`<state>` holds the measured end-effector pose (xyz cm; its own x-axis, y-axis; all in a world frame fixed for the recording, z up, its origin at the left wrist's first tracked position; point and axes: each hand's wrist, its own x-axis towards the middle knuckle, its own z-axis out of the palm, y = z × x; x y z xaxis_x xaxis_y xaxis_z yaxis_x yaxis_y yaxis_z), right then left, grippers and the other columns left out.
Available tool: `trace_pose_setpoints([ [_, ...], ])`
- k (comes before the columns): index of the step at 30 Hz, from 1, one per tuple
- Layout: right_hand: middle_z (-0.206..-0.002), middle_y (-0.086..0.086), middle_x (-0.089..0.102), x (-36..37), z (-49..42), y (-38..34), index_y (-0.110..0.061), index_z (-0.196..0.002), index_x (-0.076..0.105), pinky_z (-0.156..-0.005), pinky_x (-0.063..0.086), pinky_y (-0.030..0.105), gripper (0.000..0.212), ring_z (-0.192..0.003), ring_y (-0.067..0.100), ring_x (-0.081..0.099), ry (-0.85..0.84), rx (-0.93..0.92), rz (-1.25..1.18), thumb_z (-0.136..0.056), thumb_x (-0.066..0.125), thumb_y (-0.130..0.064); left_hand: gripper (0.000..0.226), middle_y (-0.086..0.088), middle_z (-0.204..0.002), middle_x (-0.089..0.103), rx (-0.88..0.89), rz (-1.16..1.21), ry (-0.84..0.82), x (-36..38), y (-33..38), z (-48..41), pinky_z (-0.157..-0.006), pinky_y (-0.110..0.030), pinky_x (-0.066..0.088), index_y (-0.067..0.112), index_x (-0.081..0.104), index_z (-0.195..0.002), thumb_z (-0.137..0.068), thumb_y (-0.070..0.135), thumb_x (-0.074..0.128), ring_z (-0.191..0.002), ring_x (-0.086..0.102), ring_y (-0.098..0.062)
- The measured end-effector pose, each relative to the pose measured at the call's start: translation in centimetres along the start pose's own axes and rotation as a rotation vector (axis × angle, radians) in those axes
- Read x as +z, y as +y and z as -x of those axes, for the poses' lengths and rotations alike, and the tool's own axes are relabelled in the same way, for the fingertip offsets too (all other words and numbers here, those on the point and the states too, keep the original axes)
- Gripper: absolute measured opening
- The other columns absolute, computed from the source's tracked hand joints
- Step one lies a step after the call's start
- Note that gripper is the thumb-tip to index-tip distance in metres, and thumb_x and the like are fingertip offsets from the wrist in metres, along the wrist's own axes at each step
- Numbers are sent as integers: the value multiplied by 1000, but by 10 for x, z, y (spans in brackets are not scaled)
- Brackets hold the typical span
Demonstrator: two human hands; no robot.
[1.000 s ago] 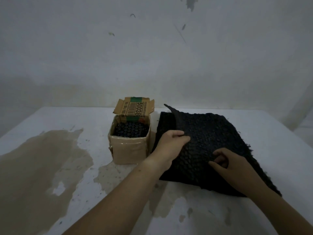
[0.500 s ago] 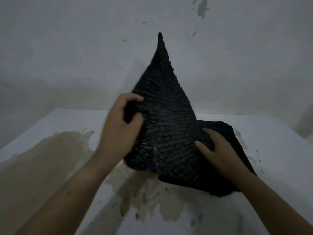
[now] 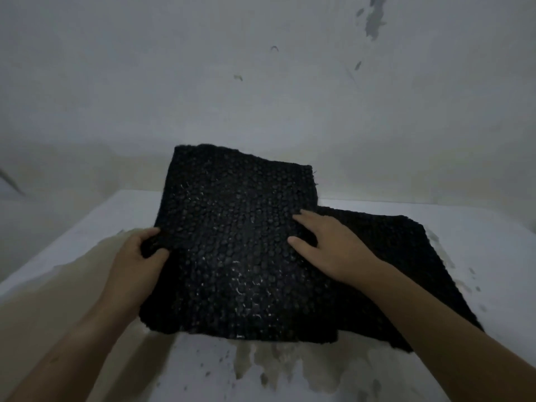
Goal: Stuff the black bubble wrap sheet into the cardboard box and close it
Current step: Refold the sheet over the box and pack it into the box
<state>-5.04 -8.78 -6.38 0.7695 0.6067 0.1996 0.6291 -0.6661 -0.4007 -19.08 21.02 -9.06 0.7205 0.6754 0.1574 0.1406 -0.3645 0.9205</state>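
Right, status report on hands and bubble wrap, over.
Left hand grips black bubble wrap sheet at left edge, right hand flat on it. Sheet half raised off white table. Cardboard box not in view.

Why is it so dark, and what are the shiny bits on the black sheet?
Head view: dim light greys the wall and table; the shiny bits are small glints off bubbles on the black bubble wrap sheet; edges look slightly soft.
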Motion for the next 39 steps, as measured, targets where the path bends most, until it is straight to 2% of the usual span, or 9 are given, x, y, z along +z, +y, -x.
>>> trace_pose_setpoints([
  [3,-158,-7,26,-2,-3,-8,-25,-149,36,-115,27,39,62,-142,19,28,8,-39,153,-95,40,-57,30,4,-100,64,148,-216,-49,-1,-5,-1,-72,-15,44,12,64,-116,-86,4,64,-94,62,-13],
  [7,-155,-4,35,1,-10,-19,-22,-147,41,-114,28,40,55,-140,21,31,-41,-77,255,-97,39,-47,40,-4,-150,35,310,-394,-43,11,10,-3,-112,-36,26,22,55,-128,-89,27,64,-140,29,-19],
  [11,-145,2,47,-5,-25,-23,-24,-149,34,-110,24,40,62,-134,29,29,-152,-9,277,-92,40,-48,45,9,-141,48,529,-526,-205,41,43,-11,-117,-54,11,31,56,-126,-87,52,46,-141,31,-21],
  [14,-141,11,48,-6,-39,-24,-26,-149,35,-108,20,44,66,-133,34,25,-249,62,403,-90,35,-56,46,11,-146,44,481,-657,-446,60,56,-21,-117,-61,-4,35,47,-138,-95,50,43,-145,23,-22],
  [19,-143,14,45,1,-54,-33,-27,-139,48,-108,19,44,60,-133,34,27,-302,161,430,-92,24,-57,45,6,-147,39,572,-608,-504,66,62,-33,-117,-51,16,30,60,-130,-101,49,31,-138,31,-16],
  [24,-131,13,53,1,-59,-45,-22,-124,54,-106,23,45,54,-130,36,32,-357,157,508,-91,28,-56,45,-1,-153,29,512,-722,-604,71,71,-48,-111,-42,33,30,55,-134,-91,41,58,-140,28,-22],
  [27,-119,5,58,-5,-51,-45,-25,-128,53,-100,34,43,50,-118,31,43,-159,57,461,-87,45,-52,65,-3,-155,25,413,-905,-699,80,84,-56,-110,-46,34,36,44,-143,-82,45,63,-140,25,-27],
  [30,-134,1,50,-8,-45,-42,-25,-139,44,-97,42,43,65,-119,29,46,16,1,449,-82,59,-52,67,-8,-149,33,369,-1074,-762,89,99,-62,-101,-41,40,33,43,-144,-82,47,62,-134,33,-31],
  [39,-136,-1,53,-6,-54,-33,-29,-140,46,-104,34,41,63,-123,29,41,-267,53,522,-82,49,-52,53,-4,-137,54,200,-1136,-925,103,114,-59,-90,-33,44,19,55,-135,-88,44,49,-117,55,-23],
])
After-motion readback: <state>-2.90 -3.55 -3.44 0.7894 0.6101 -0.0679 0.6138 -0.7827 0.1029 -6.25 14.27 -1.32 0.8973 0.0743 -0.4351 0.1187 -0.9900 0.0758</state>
